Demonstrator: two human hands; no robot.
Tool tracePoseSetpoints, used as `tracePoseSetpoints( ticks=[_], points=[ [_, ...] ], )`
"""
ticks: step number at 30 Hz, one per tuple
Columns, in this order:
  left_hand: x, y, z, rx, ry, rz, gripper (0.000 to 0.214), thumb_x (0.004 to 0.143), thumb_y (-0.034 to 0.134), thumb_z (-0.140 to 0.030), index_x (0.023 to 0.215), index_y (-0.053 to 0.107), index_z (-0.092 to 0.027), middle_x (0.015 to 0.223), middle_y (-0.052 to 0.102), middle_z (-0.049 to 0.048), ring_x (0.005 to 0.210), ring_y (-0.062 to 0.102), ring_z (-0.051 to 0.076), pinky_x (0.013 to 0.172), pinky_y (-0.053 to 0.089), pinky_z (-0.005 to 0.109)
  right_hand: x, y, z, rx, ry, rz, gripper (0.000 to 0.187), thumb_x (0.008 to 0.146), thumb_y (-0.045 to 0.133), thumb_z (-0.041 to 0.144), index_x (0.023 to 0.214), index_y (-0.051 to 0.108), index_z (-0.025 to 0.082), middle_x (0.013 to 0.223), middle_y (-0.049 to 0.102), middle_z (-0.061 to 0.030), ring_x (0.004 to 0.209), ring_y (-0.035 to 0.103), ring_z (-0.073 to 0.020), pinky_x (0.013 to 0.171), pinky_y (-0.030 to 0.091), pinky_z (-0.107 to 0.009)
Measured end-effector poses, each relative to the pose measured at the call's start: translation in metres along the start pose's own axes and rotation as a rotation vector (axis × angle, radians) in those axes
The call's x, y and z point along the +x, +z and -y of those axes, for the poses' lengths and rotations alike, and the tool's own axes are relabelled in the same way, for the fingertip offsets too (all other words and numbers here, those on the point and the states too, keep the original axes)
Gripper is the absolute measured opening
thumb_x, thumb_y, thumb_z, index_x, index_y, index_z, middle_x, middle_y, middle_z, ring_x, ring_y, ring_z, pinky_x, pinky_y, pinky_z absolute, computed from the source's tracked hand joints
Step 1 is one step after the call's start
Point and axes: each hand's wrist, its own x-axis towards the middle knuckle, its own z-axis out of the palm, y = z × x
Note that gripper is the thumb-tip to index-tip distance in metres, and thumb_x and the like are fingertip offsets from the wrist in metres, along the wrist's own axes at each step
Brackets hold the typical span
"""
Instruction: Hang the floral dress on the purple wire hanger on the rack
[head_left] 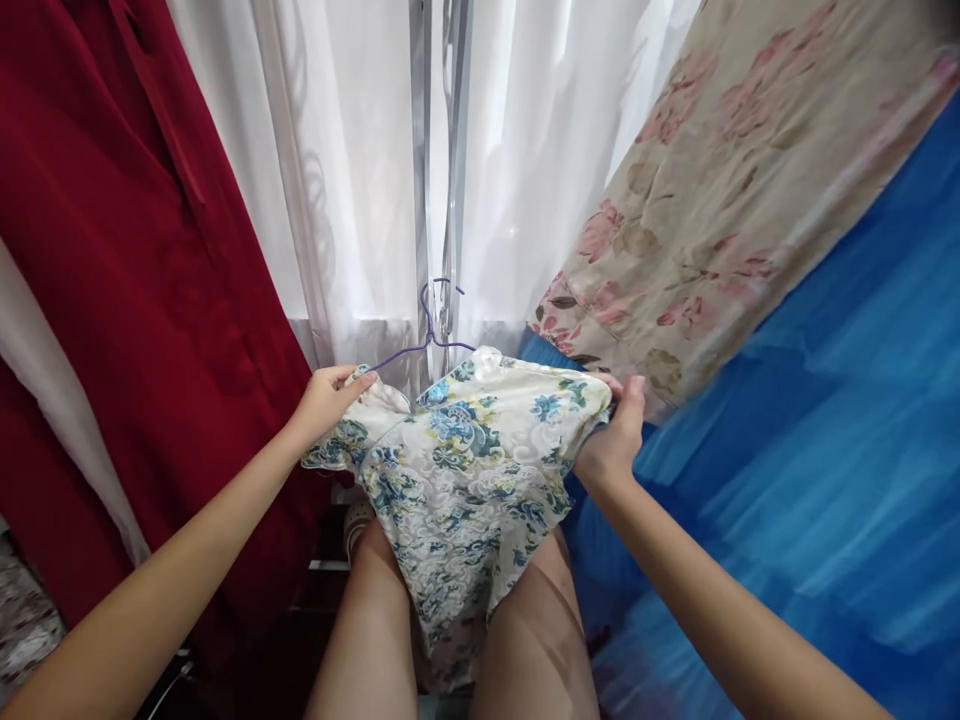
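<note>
A white dress with blue and yellow flowers [465,470] hangs on a purple wire hanger [429,335] in front of me, draped down between my knees. My left hand [326,400] is closed on the dress's left shoulder and the hanger's end. My right hand [616,435] is closed on the right shoulder of the dress. The hanger's hook points up toward the curtain, free of any rail.
A white sheer curtain [352,180] hangs straight ahead. A dark red garment [127,260] hangs at the left. At the right are a beige floral cloth [735,190] and a blue cloth [825,440]. My bare legs [525,640] are below.
</note>
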Motion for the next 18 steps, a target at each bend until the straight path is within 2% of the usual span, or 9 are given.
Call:
tracePoseSetpoints(
  ticks=[2, 3, 5, 7, 10, 13, 15, 17, 18],
  points=[
    [0.002, -0.003, 0.0, 0.176, 0.054, -0.047, 0.041, 0.086, 0.06, -0.052, 0.067, 0.056, -0.016, 0.061, 0.047, -0.0016, 0.059, 0.041, 0.012, 0.053, 0.029, 0.023, -0.001, 0.01, 0.019, 0.012, -0.073, -0.346, 0.067, 0.085, 0.03, 0.079, 0.09, 0.065, 0.022, 0.076, 0.06, -0.0076, 0.078, 0.059, -0.0258, 0.063, 0.042, -0.034],
    [0.002, -0.005, -0.002, 0.276, 0.087, -0.071, 0.042, 0.088, 0.058, -0.051, 0.065, 0.054, -0.016, 0.06, 0.044, -0.0021, 0.059, 0.04, 0.012, 0.053, 0.028, 0.023, 0.001, 0.015, 0.028, 0.028, -0.099, -0.432, 0.059, 0.087, 0.035, 0.074, 0.089, 0.064, 0.022, 0.074, 0.057, -0.0057, 0.073, 0.055, -0.0225, 0.061, 0.04, -0.032],
    [0.003, -0.012, -0.007, 0.441, 0.142, -0.126, 0.039, 0.091, 0.054, -0.048, 0.067, 0.054, -0.017, 0.061, 0.045, -0.0022, 0.06, 0.041, 0.013, 0.056, 0.029, 0.024, 0.013, 0.027, 0.043, 0.059, -0.103, -0.424, 0.045, 0.089, 0.045, 0.064, 0.089, 0.061, 0.022, 0.068, 0.049, -0.0012, 0.061, 0.046, -0.017, 0.056, 0.034, -0.03],
    [0.003, -0.019, -0.011, 0.519, 0.181, -0.168, 0.03, 0.092, 0.052, -0.044, 0.078, 0.06, -0.018, 0.067, 0.054, -0.0011, 0.065, 0.048, 0.015, 0.061, 0.032, 0.025, 0.029, 0.039, 0.054, 0.085, -0.092, -0.373, 0.037, 0.09, 0.048, 0.057, 0.09, 0.059, 0.022, 0.065, 0.044, 0.0013, 0.056, 0.039, -0.0149, 0.055, 0.032, -0.029],
    [0.003, -0.027, -0.01, 0.52, 0.189, -0.226, 0.026, 0.092, 0.051, -0.042, 0.096, 0.063, -0.02, 0.082, 0.064, 0.0012, 0.075, 0.056, 0.017, 0.068, 0.036, 0.025, 0.038, 0.061, 0.068, 0.072, -0.127, -0.292, 0.031, 0.093, 0.046, 0.051, 0.092, 0.057, 0.022, 0.074, 0.049, -0.0009, 0.063, 0.044, -0.0155, 0.06, 0.037, -0.028],
    [-0.002, -0.028, 0.003, 0.423, 0.115, -0.258, 0.03, 0.093, 0.048, -0.046, 0.084, 0.059, -0.02, 0.069, 0.057, -0.0005, 0.066, 0.051, 0.016, 0.064, 0.035, 0.024, 0.004, 0.08, 0.082, -0.001, -0.212, -0.053, 0.031, 0.097, 0.042, 0.05, 0.108, 0.055, 0.024, 0.079, 0.053, -0.0022, 0.064, 0.047, -0.017, 0.06, 0.039, -0.03],
    [-0.01, -0.024, 0.014, 0.268, 0.069, -0.283, 0.032, 0.093, 0.047, -0.047, 0.076, 0.054, -0.02, 0.064, 0.05, -0.0013, 0.063, 0.046, 0.015, 0.062, 0.034, 0.025, -0.035, 0.084, 0.087, -0.064, -0.298, 0.261, 0.041, 0.098, 0.041, 0.053, 0.127, 0.048, 0.026, 0.071, 0.051, 0.0001, 0.057, 0.046, -0.0181, 0.056, 0.039, -0.031],
    [-0.021, -0.013, 0.02, 0.09, 0.06, -0.312, 0.036, 0.094, 0.044, -0.049, 0.073, 0.05, -0.02, 0.066, 0.05, -0.0003, 0.063, 0.046, 0.015, 0.061, 0.036, 0.025, -0.072, 0.08, 0.085, -0.087, -0.582, 0.667, 0.057, 0.091, 0.051, 0.057, 0.137, 0.042, 0.025, 0.076, 0.059, -0.0024, 0.063, 0.056, -0.021, 0.061, 0.044, -0.034],
    [-0.027, -0.006, 0.019, -0.019, 0.069, -0.327, 0.038, 0.095, 0.041, -0.05, 0.071, 0.049, -0.02, 0.067, 0.05, 0.0006, 0.064, 0.047, 0.015, 0.062, 0.038, 0.026, -0.086, 0.076, 0.082, -0.088, -0.708, 0.731, 0.061, 0.088, 0.056, 0.056, 0.139, 0.04, 0.026, 0.081, 0.062, -0.0042, 0.066, 0.059, -0.0224, 0.063, 0.046, -0.035]
  ],
)
